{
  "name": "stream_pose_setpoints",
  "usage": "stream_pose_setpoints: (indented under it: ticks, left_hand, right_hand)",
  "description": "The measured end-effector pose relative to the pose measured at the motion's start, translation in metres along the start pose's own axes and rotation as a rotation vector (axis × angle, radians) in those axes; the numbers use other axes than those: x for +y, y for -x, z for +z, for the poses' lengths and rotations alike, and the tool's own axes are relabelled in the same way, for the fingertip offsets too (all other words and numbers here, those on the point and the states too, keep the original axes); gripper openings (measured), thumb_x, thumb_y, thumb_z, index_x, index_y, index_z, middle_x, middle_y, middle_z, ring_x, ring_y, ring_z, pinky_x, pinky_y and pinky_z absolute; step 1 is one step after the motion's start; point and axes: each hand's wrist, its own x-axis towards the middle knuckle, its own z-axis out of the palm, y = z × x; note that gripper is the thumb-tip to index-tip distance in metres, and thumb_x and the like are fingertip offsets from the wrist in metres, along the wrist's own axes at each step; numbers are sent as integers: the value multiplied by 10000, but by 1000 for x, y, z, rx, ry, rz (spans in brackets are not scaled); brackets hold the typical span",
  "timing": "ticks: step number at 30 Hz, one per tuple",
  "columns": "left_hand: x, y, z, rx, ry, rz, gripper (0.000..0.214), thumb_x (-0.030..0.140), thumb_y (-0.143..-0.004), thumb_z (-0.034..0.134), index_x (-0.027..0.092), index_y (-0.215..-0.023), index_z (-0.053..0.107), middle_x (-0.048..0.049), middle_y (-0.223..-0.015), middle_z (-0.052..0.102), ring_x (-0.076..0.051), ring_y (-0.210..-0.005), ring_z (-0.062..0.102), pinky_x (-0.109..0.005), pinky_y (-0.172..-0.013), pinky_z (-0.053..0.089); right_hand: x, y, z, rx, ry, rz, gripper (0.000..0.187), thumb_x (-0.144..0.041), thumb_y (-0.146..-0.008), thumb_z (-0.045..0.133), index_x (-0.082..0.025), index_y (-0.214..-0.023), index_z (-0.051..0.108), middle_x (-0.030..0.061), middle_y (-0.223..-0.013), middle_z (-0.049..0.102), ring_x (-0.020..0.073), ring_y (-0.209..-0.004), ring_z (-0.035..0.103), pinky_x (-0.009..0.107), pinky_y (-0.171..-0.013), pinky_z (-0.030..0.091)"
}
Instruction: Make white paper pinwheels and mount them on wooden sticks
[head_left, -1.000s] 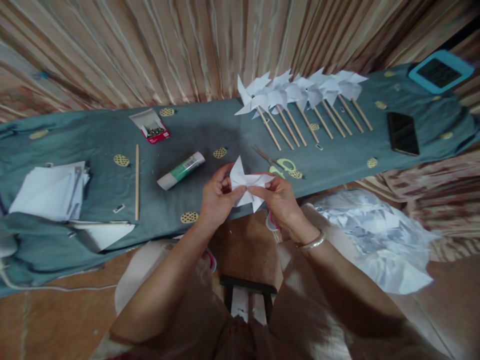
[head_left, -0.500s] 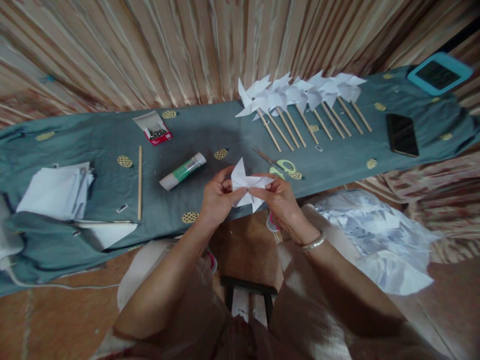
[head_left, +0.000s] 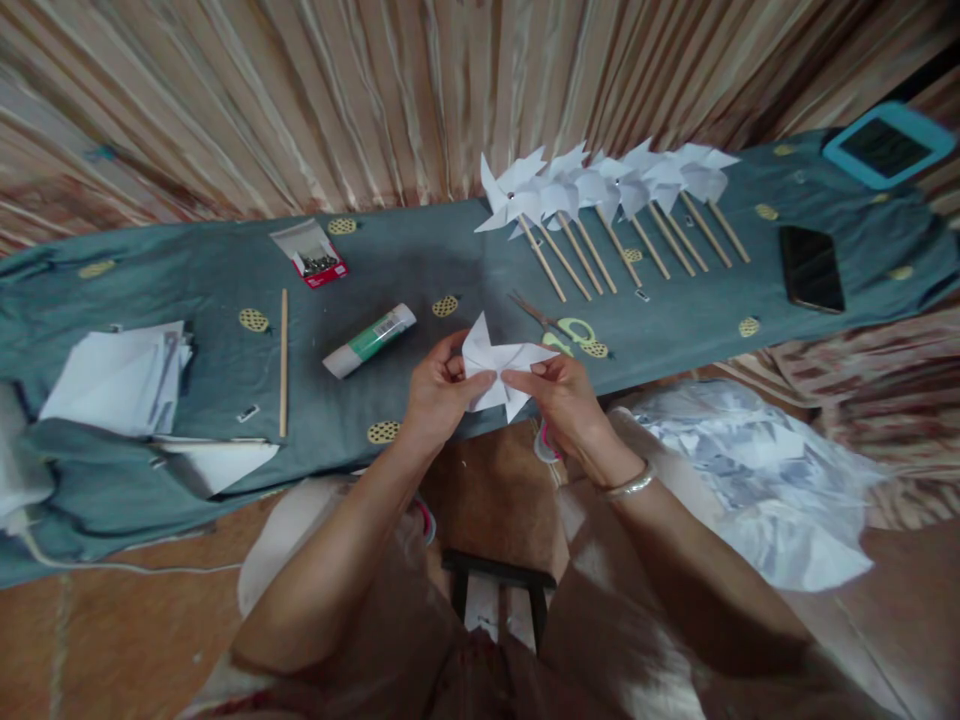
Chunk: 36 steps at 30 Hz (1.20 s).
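A white paper pinwheel (head_left: 496, 364) is held between both hands just above the near edge of the blue-grey cloth (head_left: 420, 270). My left hand (head_left: 437, 393) pinches its left side, thumb on the centre. My right hand (head_left: 559, 392) pinches the centre from the right; a bangle sits on that wrist. A glue stick (head_left: 369, 340) lies left of the hands, green-handled scissors (head_left: 564, 333) right of them. Several finished pinwheels on wooden sticks (head_left: 600, 210) lie in a row further back. A single wooden stick (head_left: 283, 360) lies to the left.
A small red box of pins (head_left: 310, 254) stands at the back left. A stack of white paper (head_left: 120, 380) lies at the far left. A black phone (head_left: 811, 268) and a blue-framed tablet (head_left: 888, 144) are at the right. A bag of paper scraps (head_left: 757, 480) lies on the floor.
The hands hold the pinwheel in nearly the same place; the fingers have shifted slightly at its centre. The view has drifted a little.
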Motion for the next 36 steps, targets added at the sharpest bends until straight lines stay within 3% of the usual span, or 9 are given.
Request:
stream_pose_setpoints:
  ticks: [4, 16, 22, 31, 36]
  left_hand:
    - [-1, -1, 0, 8, -22, 7, 639, 216, -515, 885, 180, -1101, 632, 36, -727, 745, -139, -611, 665, -238, -589, 528]
    - [-5, -2, 0, -2, -5, 29, 640, 200, -501, 886, 167, -1095, 650, 0, -830, 773, -156, -689, 690, -267, -664, 552]
    - [-1, -1, 1, 22, 42, 15, 549, 192, -516, 861, 163, -1032, 677, 10, -808, 768, -147, -663, 671, -275, -664, 543]
    - [8, 1, -12, 123, 94, 57, 506, 231, -524, 866, 151, -994, 696, -21, -849, 768, -163, -754, 692, -298, -787, 525]
    - [15, 5, -14, 200, 143, 89, 479, 225, -495, 880, 149, -936, 711, -48, -892, 774, -183, -808, 704, -323, -836, 520]
  right_hand:
    - [1, -1, 0, 19, -15, 2, 399, -423, -460, 922, -239, -750, 720, -41, -599, 647, 140, -527, 555, 295, -547, 452]
    - [6, -3, -2, 7, 48, -40, 295, -402, -513, 875, -223, -653, 687, -33, -593, 632, 128, -527, 521, 282, -527, 420]
    - [-3, 0, -1, -8, 24, -47, 336, -391, -507, 894, -223, -677, 659, -71, -552, 579, 111, -520, 489, 265, -535, 398]
    - [-18, -3, -8, 64, -43, -51, 335, -425, -608, 829, -221, -852, 722, 7, -821, 766, 143, -720, 652, 268, -683, 477]
    - [-19, -7, -5, 64, -115, -41, 325, -387, -594, 840, -221, -855, 741, 10, -805, 777, 134, -720, 671, 260, -703, 487]
